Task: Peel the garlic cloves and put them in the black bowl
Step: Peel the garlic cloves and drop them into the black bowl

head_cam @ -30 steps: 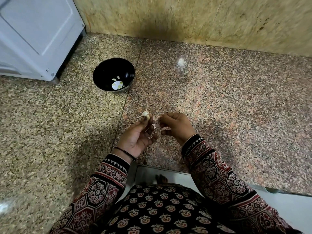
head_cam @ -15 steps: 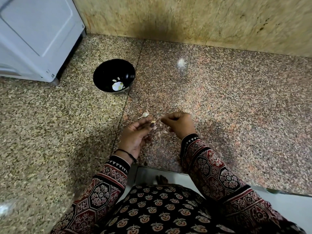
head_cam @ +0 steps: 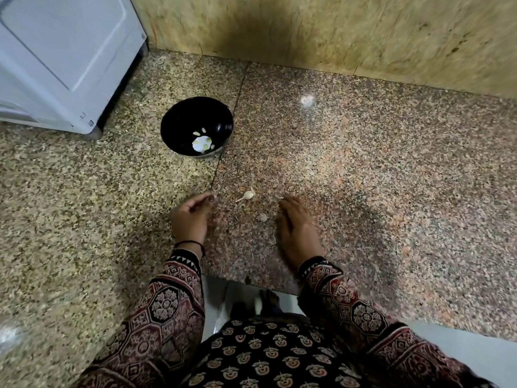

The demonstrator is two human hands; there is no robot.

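— How far along am I?
— You're partway. A few peeled cloves (head_cam: 203,143) are lying in the bowl (head_cam: 179,119) at your eleven o'clock. One unpeeled clove (head_cam: 248,195) is sitting on the worktop (head_cam: 363,177) at twelve, pale, with its tail on.
— And my hands?
— Your right grip (head_cam: 296,231) is lying spread flat. Your left grip (head_cam: 190,217) is curling, but I cannot tell whether it's pinching anything.

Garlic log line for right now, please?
left hand curled | right hand open, flat | garlic between hands | black bowl holds cloves
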